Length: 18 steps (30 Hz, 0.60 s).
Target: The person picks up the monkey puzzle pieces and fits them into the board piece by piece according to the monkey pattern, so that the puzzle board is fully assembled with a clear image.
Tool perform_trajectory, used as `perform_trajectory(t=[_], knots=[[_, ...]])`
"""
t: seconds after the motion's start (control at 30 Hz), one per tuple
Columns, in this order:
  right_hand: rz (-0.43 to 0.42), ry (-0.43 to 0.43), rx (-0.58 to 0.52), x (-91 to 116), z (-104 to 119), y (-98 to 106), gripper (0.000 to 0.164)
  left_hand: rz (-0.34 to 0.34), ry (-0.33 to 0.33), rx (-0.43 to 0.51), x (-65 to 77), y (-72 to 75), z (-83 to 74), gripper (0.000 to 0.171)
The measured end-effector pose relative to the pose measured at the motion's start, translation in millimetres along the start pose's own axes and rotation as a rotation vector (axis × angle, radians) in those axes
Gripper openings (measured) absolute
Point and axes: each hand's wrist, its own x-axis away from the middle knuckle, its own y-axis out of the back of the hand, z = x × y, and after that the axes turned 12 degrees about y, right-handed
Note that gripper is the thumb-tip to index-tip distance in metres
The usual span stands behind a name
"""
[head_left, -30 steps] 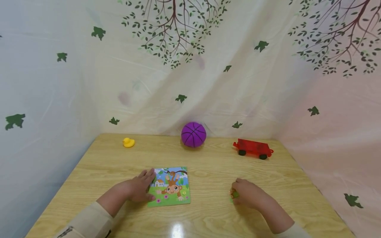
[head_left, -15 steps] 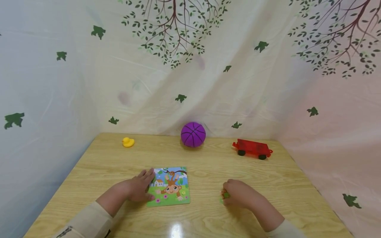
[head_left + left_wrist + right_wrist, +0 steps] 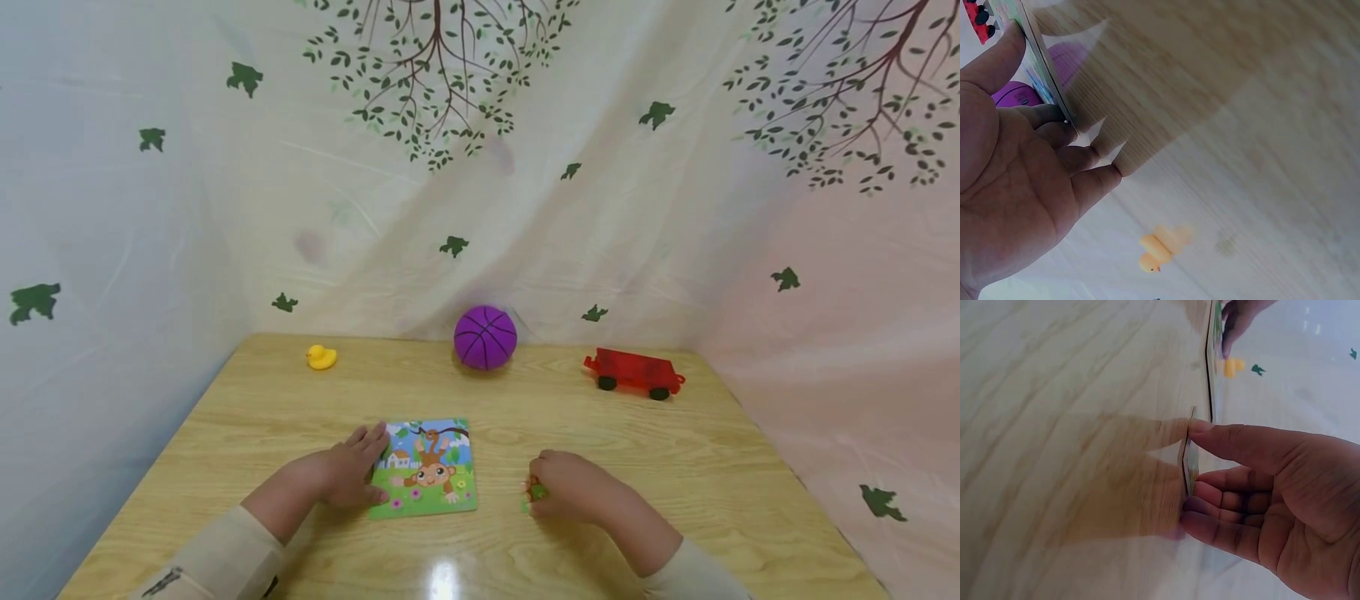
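A square monkey picture board (image 3: 438, 467) lies flat on the wooden table. My left hand (image 3: 348, 477) rests at its left side, fingers extended along the edge. In the left wrist view, the thumb (image 3: 1004, 56) lies over the board's top face while the fingertips touch the tabletop. To the right of the board, my right hand (image 3: 573, 490) pinches a small flat picture piece (image 3: 537, 490), coloured green and brown. The right wrist view shows this thin piece (image 3: 1189, 459) low at the table, between thumb and fingers. Most of its picture is hidden by the hand.
Along the table's back edge stand a yellow toy duck (image 3: 322, 357), a purple ball (image 3: 485, 337) with black lines, and a red toy wagon (image 3: 635, 371) with black wheels. Leaf-printed cloth (image 3: 360, 233) hangs behind and at both sides of the table (image 3: 247, 400).
My right hand has moved steadily left across the table with the small picture piece, closer to the board. The left hand and the board stay in place.
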Motion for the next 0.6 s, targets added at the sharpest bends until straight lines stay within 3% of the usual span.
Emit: perform_trajectory(t=[0.33, 0.6], knots=[[0.002, 0.121, 0.037, -48.5, 29.2, 3.0, 0.031, 0.001, -0.004, 0.000, -2.5, -1.8, 1.7, 0.093], [0.043, 0.117, 0.083, -83.1, 44.8, 1.5, 0.029, 0.006, 0.017, 0.004, -4.4, -2.8, 3.4, 0.093]])
